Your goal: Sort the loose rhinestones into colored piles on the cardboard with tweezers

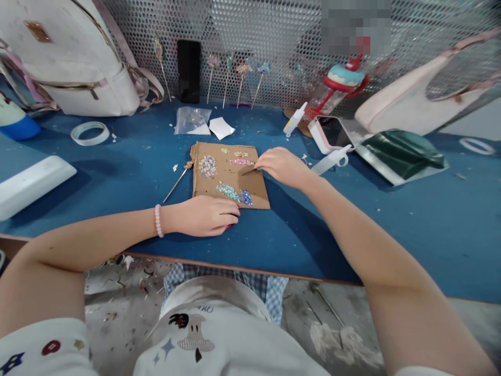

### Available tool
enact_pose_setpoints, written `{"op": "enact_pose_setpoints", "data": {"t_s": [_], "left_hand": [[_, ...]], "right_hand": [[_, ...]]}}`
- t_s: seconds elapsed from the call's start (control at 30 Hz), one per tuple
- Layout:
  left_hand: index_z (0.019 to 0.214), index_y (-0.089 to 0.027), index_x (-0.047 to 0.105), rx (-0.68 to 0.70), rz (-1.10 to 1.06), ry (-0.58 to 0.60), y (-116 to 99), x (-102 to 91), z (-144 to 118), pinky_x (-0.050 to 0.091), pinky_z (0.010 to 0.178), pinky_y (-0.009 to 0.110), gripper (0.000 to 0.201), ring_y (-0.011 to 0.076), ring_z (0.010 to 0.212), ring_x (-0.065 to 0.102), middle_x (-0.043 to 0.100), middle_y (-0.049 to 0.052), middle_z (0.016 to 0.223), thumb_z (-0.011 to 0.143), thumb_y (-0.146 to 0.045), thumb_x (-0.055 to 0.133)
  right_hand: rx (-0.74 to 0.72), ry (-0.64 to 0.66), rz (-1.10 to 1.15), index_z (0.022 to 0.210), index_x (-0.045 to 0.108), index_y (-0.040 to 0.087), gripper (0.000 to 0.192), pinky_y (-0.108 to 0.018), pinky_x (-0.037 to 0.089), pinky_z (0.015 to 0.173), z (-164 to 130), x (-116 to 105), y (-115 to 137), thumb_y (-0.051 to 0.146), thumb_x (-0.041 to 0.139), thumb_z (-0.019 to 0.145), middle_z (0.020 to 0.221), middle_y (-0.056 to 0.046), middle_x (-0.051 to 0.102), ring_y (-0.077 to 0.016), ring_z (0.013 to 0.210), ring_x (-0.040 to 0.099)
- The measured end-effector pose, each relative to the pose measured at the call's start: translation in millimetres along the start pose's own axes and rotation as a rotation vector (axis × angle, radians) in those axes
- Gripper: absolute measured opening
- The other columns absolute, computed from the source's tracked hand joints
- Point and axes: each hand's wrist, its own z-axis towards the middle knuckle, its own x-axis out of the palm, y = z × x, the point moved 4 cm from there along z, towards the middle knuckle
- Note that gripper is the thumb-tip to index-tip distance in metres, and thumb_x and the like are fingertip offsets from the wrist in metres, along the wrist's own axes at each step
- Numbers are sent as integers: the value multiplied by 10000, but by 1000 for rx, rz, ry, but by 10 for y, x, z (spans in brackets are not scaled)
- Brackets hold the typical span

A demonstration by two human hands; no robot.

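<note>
Our right hand (282, 166) pinches a thin pointed tool (250, 170), its tip resting on the cardboard sheet (230, 176) beside the pink bead pile (241, 162). Our left hand (205, 214) lies loosely curled and holds nothing, its fingertips at the sheet's near edge, close to the blue bead pile (246, 197). The sheet sits near the middle of the tabletop (117, 172), with small sorted heaps of beads still spread over it. A bare gold hairpin (178, 180) lies just off its left edge, seemingly undecorated. Several decorated pins (235, 78) already lean against the perforated back panel (254, 31), so we judge the work partly done.
</note>
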Motion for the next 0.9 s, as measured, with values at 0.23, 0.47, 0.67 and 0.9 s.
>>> {"op": "enact_pose_setpoints", "data": {"t_s": [0.23,0.47,0.67,0.9], "left_hand": [[1037,-106,687,0,6,1,1,0,2,582,892,323,232,234,1162,632,699,141,1166,974,-173,475],[1045,-103,681,-4,-3,5,-4,-1,4,586,873,322,238,243,1161,635,697,133,1174,979,-170,463],[1041,-118,689,-24,-7,26,2,7,6,563,930,316,217,229,1177,624,698,128,1177,971,-171,491],[1053,-108,688,-11,-3,19,9,8,3,561,943,325,229,233,1181,623,697,133,1184,975,-175,483]], "right_hand": [[50,23,56,939,736,209,348,-406,432,860,4,-26,4,182,389,956,991,-91,749,-241,972,634],[268,-90,160,909,700,199,241,-409,453,883,-75,-185,-77,197,459,894,977,-112,717,-257,962,627],[547,-51,179,821,678,175,154,-381,481,776,-129,-202,-72,159,529,790,868,-103,705,-242,811,634],[707,-8,252,758,683,173,128,-368,498,725,-121,-197,-12,169,556,742,782,-88,713,-223,731,643]]}}
